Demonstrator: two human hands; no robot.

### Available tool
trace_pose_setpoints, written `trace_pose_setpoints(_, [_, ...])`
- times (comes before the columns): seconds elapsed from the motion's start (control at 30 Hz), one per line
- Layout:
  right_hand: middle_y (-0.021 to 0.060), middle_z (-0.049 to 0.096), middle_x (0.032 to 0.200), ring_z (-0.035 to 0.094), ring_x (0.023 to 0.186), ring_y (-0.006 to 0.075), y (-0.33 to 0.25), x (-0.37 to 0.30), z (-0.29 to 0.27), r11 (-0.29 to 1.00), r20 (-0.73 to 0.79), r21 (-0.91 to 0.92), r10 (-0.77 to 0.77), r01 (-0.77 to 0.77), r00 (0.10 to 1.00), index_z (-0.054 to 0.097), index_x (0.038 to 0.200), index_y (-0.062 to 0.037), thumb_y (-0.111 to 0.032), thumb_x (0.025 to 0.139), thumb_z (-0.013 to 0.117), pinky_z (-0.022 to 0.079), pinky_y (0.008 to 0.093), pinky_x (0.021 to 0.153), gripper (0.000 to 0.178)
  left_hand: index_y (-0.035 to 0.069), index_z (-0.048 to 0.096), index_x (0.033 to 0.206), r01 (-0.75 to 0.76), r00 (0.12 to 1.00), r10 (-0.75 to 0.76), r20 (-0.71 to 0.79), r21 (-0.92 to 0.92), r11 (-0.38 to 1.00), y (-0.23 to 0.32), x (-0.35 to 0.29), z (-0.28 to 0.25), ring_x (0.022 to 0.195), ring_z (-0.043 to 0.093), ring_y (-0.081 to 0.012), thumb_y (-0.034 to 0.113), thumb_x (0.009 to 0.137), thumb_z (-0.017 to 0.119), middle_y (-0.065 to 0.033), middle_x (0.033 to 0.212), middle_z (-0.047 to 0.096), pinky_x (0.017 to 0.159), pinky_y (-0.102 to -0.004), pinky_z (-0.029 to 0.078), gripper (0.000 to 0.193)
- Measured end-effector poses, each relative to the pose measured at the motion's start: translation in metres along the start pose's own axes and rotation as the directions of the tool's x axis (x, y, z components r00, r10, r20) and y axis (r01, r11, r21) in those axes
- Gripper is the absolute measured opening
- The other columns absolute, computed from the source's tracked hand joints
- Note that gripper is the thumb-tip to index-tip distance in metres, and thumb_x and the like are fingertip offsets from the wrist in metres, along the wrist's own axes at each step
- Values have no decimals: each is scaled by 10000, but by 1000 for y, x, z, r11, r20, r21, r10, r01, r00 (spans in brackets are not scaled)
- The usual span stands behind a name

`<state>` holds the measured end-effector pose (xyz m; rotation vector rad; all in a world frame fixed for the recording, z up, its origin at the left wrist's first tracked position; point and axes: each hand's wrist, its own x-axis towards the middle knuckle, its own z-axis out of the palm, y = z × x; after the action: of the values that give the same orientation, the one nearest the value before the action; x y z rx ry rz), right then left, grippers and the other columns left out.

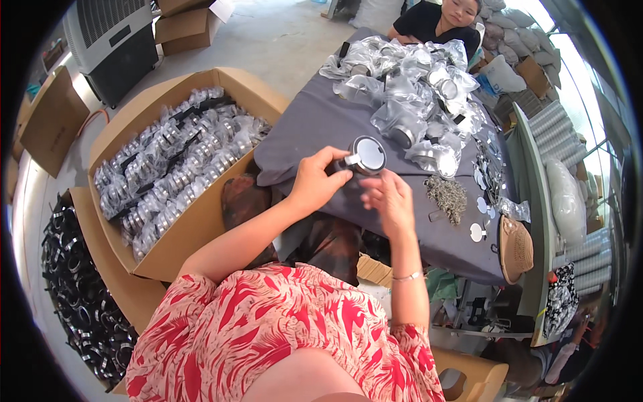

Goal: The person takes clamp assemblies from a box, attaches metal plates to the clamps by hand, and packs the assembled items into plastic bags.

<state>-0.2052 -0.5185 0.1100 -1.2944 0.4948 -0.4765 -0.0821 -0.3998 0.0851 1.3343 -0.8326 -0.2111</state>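
Observation:
My left hand (320,175) is closed on a round metal-rimmed piece (368,155) with a pale disc face and a black part behind it. The thumb and fingers grip its left side, above the table's near edge. Just below and to the right of the piece is my right hand (390,199), its fingers bent, apart and slightly blurred. Nothing shows in that hand; whether a fingertip touches the rim, I cannot tell. Across the grey-covered table (301,114) lies a heap of similar round pieces in clear plastic bags (402,100).
Left of the table stands a cardboard box (194,251) holding rows of bagged round pieces. Black ring-shaped parts (84,295) are piled beyond it. A small metal-hardware heap (447,197), pale discs (477,232) and a straw hat (514,249) lie at right. Another person (435,27) sits at the far end.

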Motion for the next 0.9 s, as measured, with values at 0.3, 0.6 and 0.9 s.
trace_pose_setpoints(0.3, [72,592,726,568,552,139,5,26,38,929,-21,360,-88,89,996,506,883,-12,-85,812,593,467,234,485,134,4,527,1070,-69,995,70,66,-19,997,5,-15,-16,867,573,-119,5,729,650,-75,913,615,788,-271,456,363])
trace_pose_setpoints(0.6, [72,579,725,548,557,144,-67,29,-94,823,-414,16,-511,568,753,510,856,-10,-68,813,575,451,247,473,96,2,583,899,-118,989,96,109,221,968,-23,13,5,563,550,-114,77,757,622,-64,663,588,528,-261,439,166])
trace_pose_setpoints(0.9, [100,589,695,581,546,159,-114,67,-263,935,-775,-236,-345,264,530,514,881,38,-72,770,643,470,237,437,202,20,591,861,-164,986,137,96,401,901,-30,14,12,537,561,-175,68,733,600,-94,627,567,515,-276,431,136])
